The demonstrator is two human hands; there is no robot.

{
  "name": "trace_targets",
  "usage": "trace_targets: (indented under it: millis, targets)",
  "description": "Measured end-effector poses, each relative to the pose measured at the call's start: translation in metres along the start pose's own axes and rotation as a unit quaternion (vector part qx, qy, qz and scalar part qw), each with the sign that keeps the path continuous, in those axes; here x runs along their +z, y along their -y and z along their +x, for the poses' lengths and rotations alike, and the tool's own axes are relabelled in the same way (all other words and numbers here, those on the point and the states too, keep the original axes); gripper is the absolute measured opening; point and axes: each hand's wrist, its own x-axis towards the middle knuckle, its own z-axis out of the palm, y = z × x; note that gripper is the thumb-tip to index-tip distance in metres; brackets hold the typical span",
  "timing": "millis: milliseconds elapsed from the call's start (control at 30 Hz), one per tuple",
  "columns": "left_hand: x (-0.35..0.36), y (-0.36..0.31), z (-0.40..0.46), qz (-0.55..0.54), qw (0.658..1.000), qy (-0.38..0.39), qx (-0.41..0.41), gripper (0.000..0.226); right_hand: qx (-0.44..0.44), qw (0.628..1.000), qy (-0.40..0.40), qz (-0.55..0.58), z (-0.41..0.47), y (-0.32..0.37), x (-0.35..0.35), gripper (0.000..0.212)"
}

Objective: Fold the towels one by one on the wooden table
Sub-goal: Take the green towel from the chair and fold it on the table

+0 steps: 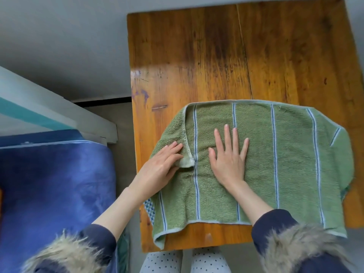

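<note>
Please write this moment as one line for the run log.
green striped towel flat on wooden table | right hand pressing flat | left hand smoothing left fold | checked cloth beneath

A green towel (256,154) with thin blue-and-white stripes lies spread across the lower centre and right of the frame on a wooden table (216,56), its near edge overhanging.

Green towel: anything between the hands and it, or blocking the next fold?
Nothing visible. Right hand lies flat on the green towel; left hand touches its left fold. The wooden table beyond is bare.
</note>
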Motion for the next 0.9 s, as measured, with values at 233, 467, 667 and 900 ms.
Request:
trace_targets:
  millis: [233, 467, 667, 900]
  targets:
    - [-0.040, 0.006, 0.008, -0.219, 0.938, -0.162, -0.214, 0.019, 0.007, 1.000, 0.001, -0.009, 0.000, 0.001, 0.000, 0.058]
    - [-0.076, 0.072, 0.036, -0.310, 0.841, -0.196, -0.399, 0.033, 0.012, 1.000, 0.016, -0.018, 0.000, 0.005, -0.003, 0.058]
    - [-0.070, 0.103, 0.046, -0.277, 0.834, -0.221, -0.423, 0.038, 0.022, 0.999, -0.011, 0.044, 0.002, 0.018, -0.016, 0.058]
    - [-0.066, 0.108, 0.057, -0.262, 0.815, -0.264, -0.445, 0.023, -0.060, 0.998, -0.002, 0.032, 0.030, 0.061, -0.025, 0.061]
